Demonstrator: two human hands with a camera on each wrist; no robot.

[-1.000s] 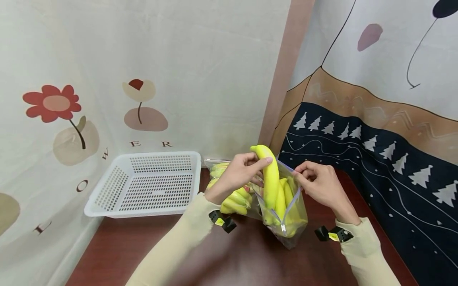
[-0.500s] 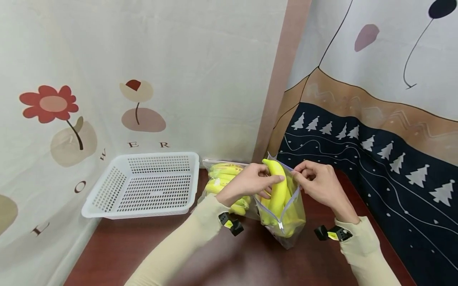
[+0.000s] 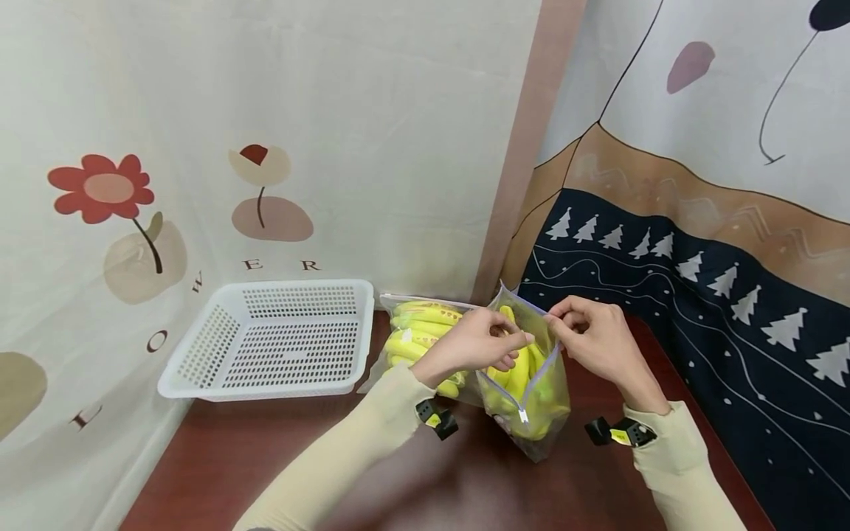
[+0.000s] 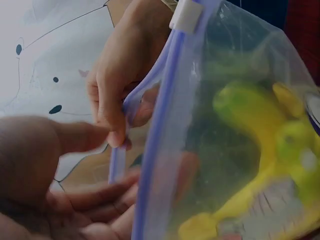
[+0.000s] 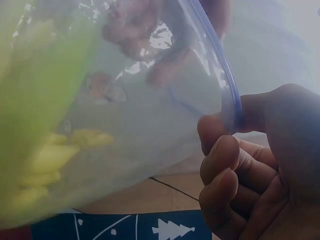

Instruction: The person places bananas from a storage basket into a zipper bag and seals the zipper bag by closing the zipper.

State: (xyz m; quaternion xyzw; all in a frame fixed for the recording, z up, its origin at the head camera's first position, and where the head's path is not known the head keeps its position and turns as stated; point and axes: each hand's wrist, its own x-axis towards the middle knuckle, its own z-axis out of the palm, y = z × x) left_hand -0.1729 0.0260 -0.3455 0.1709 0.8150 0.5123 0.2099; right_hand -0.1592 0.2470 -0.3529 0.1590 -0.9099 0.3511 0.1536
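Observation:
A clear zip bag with a purple zip strip stands on the table, its mouth spread. Several yellow bananas lie inside, and the white slider sits at the near end of the zip. My right hand pinches the right side of the rim between thumb and fingers, plainly so in the right wrist view. At the mouth's left side is my left hand, holding nothing. In the left wrist view its fingers reach behind the near zip strip, thumb apart from them.
Behind my left forearm lies a second zip bag packed with bananas. A white perforated basket stands at the left by the curtain. The dark red table ends at the right against a navy cloth with tree prints.
My left hand has lowered a banana into the bag and let go of it, shifting slightly right. My right hand has kept its pinch on the rim.

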